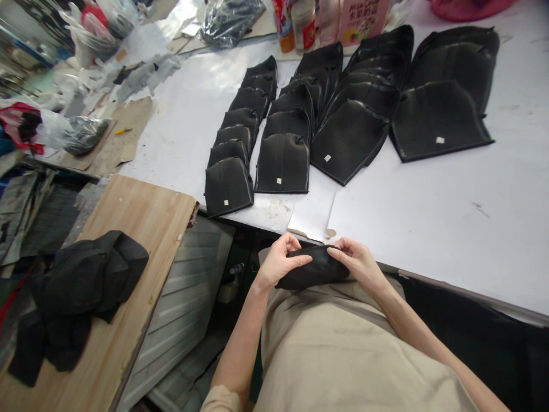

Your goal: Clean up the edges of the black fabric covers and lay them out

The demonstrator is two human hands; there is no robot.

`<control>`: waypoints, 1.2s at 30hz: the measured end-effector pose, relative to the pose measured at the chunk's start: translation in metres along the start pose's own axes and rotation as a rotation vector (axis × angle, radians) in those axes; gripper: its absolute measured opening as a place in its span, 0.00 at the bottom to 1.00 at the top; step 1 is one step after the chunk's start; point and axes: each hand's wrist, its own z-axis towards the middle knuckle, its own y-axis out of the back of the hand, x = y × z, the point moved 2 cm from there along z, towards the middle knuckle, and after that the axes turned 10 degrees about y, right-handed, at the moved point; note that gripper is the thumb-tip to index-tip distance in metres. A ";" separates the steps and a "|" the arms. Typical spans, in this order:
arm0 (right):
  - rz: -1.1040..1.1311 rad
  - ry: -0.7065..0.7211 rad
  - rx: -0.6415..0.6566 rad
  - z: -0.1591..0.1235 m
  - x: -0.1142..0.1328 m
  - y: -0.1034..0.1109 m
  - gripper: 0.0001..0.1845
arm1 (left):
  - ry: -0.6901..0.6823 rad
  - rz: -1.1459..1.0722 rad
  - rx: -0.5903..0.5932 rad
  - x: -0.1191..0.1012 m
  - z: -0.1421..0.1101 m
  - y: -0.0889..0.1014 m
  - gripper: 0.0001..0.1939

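Between my hands, just in front of the table edge, is a black piece of sewn material [315, 269], folded or rolled along its top. My left hand [285, 260] pinches its left end between thumb and fingers. At the right end, my right hand [352, 260] grips the top edge the same way. On the white table beyond lie overlapping rows of similar black pieces; the front ones, such as this black piece [281, 166], carry small pale stickers.
A wooden board [141, 229] to the left bears a heap of black pieces [86, 286]. Jars [303, 26] and a pink carton [362, 23] stand at the back of the white table [450, 229]. Plastic bags [81, 134] and a yellow cutter [123, 131] lie farther left.
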 end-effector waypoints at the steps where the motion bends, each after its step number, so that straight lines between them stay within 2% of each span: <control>1: 0.003 -0.004 0.001 0.000 0.001 0.000 0.21 | 0.005 0.020 0.004 -0.001 -0.001 0.001 0.19; 4: -0.024 0.029 0.002 -0.003 0.005 -0.002 0.20 | -0.025 0.211 0.005 -0.011 -0.008 0.003 0.15; 8: -0.142 0.165 0.002 -0.008 0.017 -0.008 0.15 | -0.235 0.713 -0.139 -0.036 -0.028 -0.003 0.09; 11: -0.227 0.249 0.011 -0.012 0.027 -0.013 0.12 | -0.323 0.843 -0.115 -0.046 -0.036 -0.016 0.10; 15: -0.231 0.243 0.053 -0.016 0.035 -0.013 0.11 | -0.260 0.632 -0.039 -0.041 -0.032 -0.024 0.11; 21: -0.226 0.156 0.190 -0.019 0.040 -0.004 0.13 | -0.088 0.334 0.035 -0.031 -0.024 -0.019 0.12; 26: -0.247 0.062 0.189 -0.017 0.045 0.001 0.19 | -0.031 0.287 0.080 -0.030 -0.023 -0.020 0.11; 33: 0.011 -0.076 0.102 -0.018 0.039 -0.001 0.19 | 0.072 0.246 0.181 -0.022 -0.020 -0.024 0.15; 36: 0.039 -0.082 0.089 -0.019 0.037 -0.001 0.20 | 0.095 0.189 0.234 -0.017 -0.018 -0.024 0.15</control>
